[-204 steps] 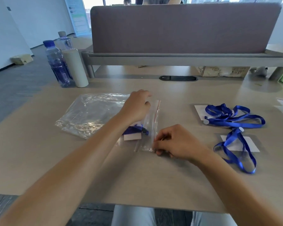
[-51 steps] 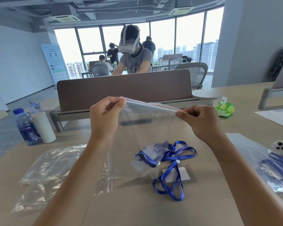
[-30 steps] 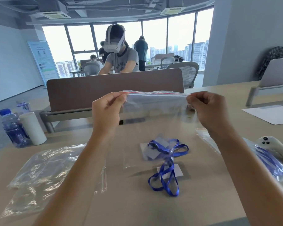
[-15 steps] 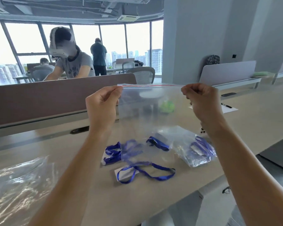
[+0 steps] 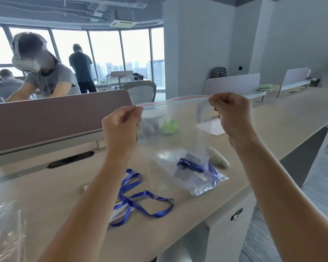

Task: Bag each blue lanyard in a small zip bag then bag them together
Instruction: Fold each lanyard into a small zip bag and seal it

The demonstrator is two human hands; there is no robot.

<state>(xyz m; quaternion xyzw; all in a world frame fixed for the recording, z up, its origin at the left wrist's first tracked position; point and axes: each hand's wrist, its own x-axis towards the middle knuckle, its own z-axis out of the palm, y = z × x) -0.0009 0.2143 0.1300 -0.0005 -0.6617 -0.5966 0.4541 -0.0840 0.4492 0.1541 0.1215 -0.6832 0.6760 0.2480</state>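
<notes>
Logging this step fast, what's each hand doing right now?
Left hand: fingers pinch the left top corner of the clear zip bag, held up in the air.
Right hand: fingers pinch its right top corner.

Bright daylight pours through the far-left windows point(image 5: 106, 52), blown out nearly white. The person in the headset point(image 5: 40, 72) is smeared by motion blur. Glare speckles my crumpled plastic point(image 5: 4, 229) near left. Straight lines bow toward the edges.
</notes>
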